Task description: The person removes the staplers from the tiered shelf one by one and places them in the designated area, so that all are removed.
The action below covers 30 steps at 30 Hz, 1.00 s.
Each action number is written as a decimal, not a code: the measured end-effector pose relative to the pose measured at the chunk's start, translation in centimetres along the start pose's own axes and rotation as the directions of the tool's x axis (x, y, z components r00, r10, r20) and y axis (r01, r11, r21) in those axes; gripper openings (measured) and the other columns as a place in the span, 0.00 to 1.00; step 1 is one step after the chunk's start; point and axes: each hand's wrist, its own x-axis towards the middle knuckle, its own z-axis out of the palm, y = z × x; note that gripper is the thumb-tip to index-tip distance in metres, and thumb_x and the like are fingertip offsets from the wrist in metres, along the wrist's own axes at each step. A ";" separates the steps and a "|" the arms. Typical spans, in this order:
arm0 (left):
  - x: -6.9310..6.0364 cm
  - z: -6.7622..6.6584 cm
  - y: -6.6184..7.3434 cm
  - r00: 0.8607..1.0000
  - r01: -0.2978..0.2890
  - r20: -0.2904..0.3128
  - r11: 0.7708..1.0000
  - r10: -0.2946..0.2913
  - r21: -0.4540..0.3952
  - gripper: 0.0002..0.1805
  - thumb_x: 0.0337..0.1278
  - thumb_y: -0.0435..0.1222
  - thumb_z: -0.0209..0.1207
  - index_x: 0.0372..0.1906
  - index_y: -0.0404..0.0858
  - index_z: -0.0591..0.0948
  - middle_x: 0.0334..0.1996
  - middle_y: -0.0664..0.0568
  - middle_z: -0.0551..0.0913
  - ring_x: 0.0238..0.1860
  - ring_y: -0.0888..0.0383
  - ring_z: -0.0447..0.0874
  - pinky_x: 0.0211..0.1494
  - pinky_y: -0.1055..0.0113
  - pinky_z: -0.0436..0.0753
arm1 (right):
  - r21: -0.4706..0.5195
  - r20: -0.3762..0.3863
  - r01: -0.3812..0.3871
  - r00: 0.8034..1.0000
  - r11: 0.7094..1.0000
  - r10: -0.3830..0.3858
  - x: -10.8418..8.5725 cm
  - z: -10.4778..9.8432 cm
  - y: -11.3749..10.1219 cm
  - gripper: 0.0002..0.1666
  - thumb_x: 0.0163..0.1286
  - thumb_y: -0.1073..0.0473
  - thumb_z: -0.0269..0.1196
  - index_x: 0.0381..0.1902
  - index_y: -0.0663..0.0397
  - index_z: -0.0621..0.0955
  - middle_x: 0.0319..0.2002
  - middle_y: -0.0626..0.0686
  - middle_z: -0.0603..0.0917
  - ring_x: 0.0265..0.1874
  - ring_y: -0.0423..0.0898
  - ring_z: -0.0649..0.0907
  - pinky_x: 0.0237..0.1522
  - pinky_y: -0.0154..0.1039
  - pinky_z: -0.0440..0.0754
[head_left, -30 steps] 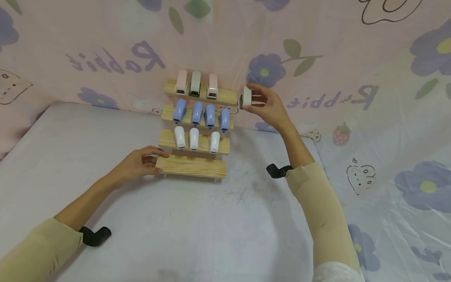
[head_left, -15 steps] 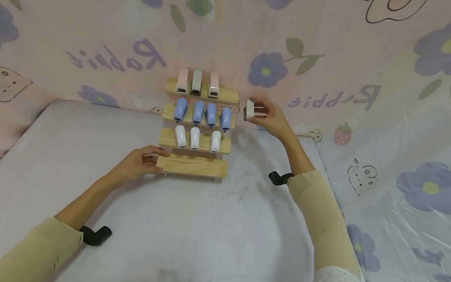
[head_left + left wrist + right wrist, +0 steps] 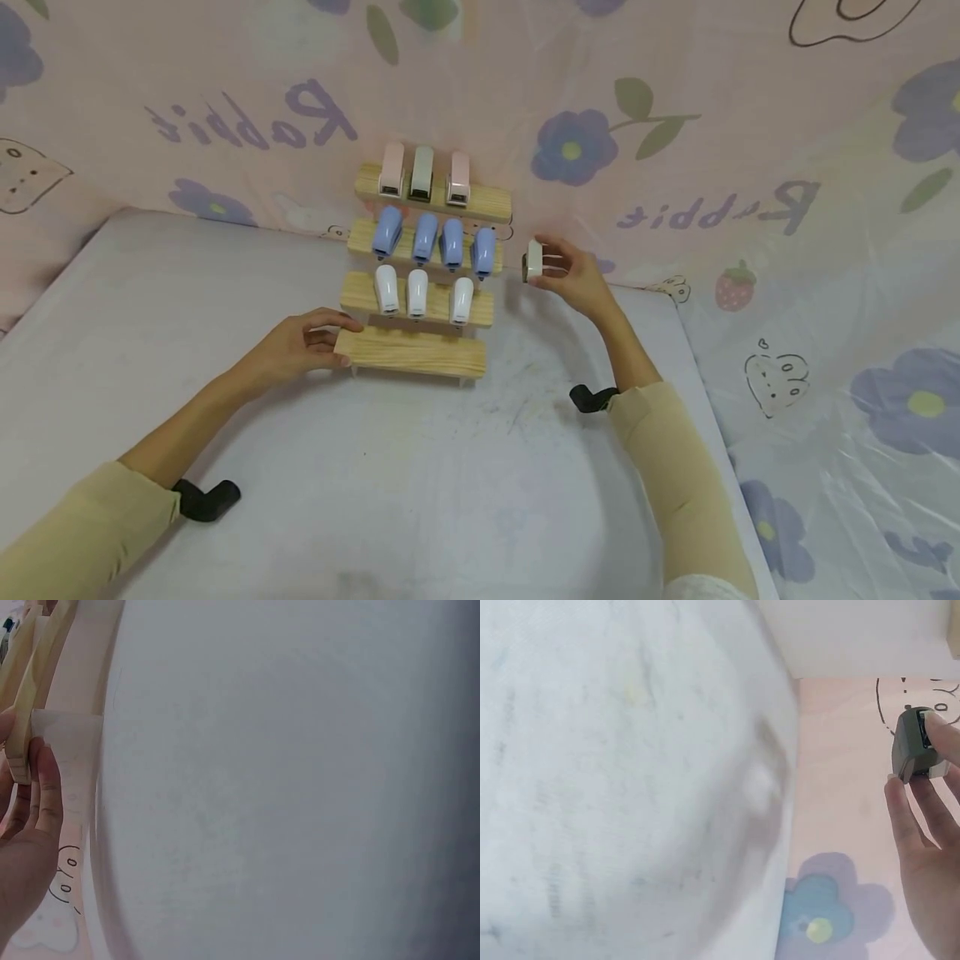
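My right hand (image 3: 577, 279) pinches a small stapler (image 3: 533, 260), pale on top with a dark green underside, in the air right of a tiered wooden shelf (image 3: 412, 352). In the right wrist view the stapler (image 3: 912, 744) sits between thumb and fingertips. At the lowest board's left end, my left hand (image 3: 292, 348) grips the wood; the left wrist view has the fingers (image 3: 49, 791) around the board's end (image 3: 22, 761). On the top board stand two pink staplers (image 3: 392, 168) and a green stapler (image 3: 422, 173). Several blue staplers (image 3: 452, 243) fill the second board, and white staplers (image 3: 417, 293) the third.
The shelf stands on a white-covered table (image 3: 450, 483) close to a pink flowered backdrop (image 3: 247, 75). A patterned sheet (image 3: 817, 433) hangs at the right. Each wrist carries a black camera mount, the right mount (image 3: 592, 398) and left mount (image 3: 208, 500).
The right hand has come down with the stapler, from beside the top board to the height of the second and third boards. The left hand stays on the lowest board.
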 end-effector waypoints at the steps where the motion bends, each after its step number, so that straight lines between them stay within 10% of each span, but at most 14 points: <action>1: 0.0 0.0 0.0 1.000 0.002 -0.003 1.000 -0.002 -0.001 0.27 0.54 0.29 0.69 0.60 0.35 0.77 0.63 0.43 0.71 0.47 0.58 0.82 0.45 0.69 0.81 | 0.008 0.000 -0.004 1.000 1.000 0.004 0.2 0.0 0.7 0.43 0.58 0.74 0.71 0.70 0.65 0.68 0.62 0.71 0.73 0.61 0.67 0.75 0.62 0.58 0.71; 30: 0.2 -0.4 0.1 1.000 -0.008 0.023 1.000 0.008 -0.019 0.27 0.52 0.28 0.70 0.59 0.34 0.78 0.61 0.40 0.73 0.43 0.57 0.83 0.43 0.68 0.81 | 0.009 -0.027 -0.125 0.992 0.992 0.125 0.9 2.2 7.1 0.43 0.58 0.70 0.73 0.70 0.59 0.69 0.62 0.65 0.75 0.60 0.60 0.78 0.58 0.47 0.77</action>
